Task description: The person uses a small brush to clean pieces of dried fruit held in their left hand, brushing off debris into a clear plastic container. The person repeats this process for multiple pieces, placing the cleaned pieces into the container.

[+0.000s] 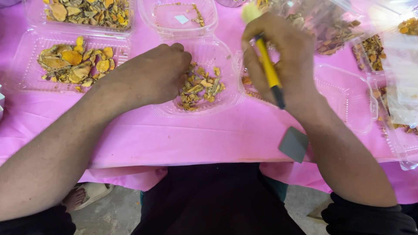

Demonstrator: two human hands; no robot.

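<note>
My left hand (150,74) rests knuckles-up on the near rim of a clear plastic clamshell tray (226,98), fingers curled down into a small pile of dried yellow-brown root slices (200,87); whether it pinches any is hidden. My right hand (283,56) hovers to the right of that tray, closed around a yellow-handled tool with a black end (271,72) that points toward me. Its working tip is hidden behind my fingers.
Pink cloth (174,135) covers the table. Trays of larger dried slices (72,63) sit at left, an almost empty tray (178,17) at the back, empty clear trays (348,93) and bagged slices (331,28) at right. A grey square piece (294,143) lies at the table edge.
</note>
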